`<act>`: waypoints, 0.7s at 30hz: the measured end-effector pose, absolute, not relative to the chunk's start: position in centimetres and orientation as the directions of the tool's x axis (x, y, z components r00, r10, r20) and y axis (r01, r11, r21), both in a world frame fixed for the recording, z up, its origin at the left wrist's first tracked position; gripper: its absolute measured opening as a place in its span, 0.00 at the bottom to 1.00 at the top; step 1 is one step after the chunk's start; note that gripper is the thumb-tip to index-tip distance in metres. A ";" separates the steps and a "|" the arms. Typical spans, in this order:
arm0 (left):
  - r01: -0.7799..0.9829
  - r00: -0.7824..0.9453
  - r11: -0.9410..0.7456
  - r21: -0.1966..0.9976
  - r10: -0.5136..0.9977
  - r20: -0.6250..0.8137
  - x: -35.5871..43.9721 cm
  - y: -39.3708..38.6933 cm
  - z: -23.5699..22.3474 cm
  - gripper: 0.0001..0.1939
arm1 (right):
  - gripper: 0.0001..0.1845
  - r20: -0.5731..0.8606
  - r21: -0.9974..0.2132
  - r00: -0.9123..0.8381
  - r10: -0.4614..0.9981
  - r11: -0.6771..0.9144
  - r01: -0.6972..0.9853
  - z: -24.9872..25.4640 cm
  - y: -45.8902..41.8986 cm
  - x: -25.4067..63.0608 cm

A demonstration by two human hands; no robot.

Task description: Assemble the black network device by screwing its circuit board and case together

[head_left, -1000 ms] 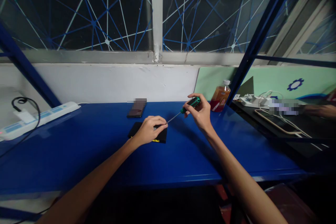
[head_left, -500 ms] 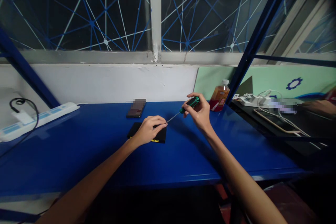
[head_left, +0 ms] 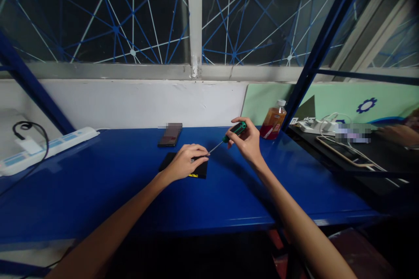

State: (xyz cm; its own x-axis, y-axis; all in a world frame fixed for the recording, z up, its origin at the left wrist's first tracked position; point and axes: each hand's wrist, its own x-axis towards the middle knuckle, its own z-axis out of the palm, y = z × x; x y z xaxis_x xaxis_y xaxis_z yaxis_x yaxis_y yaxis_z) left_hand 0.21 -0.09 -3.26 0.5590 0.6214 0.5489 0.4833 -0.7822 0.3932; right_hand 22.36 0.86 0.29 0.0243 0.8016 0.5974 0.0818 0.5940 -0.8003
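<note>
A screwdriver with a green and black handle (head_left: 236, 131) is gripped in my right hand (head_left: 249, 141), its handle tilted up to the right. Its thin metal shaft slants down to the left and meets the fingertips of my left hand (head_left: 187, 161). Thumb and fingers of that hand come together round the shaft's tip; whatever they pinch is too small to make out. Beneath my left hand a flat black case-like object (head_left: 202, 169) with a yellow mark on its front edge lies on the blue table (head_left: 216, 200). My left hand covers much of it.
A phone (head_left: 170, 135) lies behind the black object. At the back right stands a bottle of reddish drink (head_left: 273, 121). A white power strip (head_left: 55, 146) runs along the left. On a dark table to the right are cables, another phone (head_left: 343, 150) and another person's hand (head_left: 397, 135).
My right hand and the screwdriver handle have shifted very slightly left and down, and the handle appears a little turned. My left hand stays almost in place.
</note>
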 end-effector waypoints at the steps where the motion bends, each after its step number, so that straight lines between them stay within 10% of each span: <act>1: 0.495 0.568 -0.779 0.384 0.625 0.536 0.2 -0.2 -3.2 0.09 | 0.18 0.595 -0.802 0.024 0.804 0.591 0.085 0.3 0.9 22.3; 8: 0.586 0.671 -0.737 0.338 0.675 0.307 -0.6 -0.2 -3.1 0.43 | 0.17 0.598 -0.801 0.070 0.798 0.595 0.060 0.5 1.1 22.8; 21: 0.610 0.592 -0.700 0.372 0.714 0.373 -0.8 0.0 -3.1 0.39 | 0.17 0.598 -0.801 0.103 0.795 0.596 0.054 0.8 1.1 23.2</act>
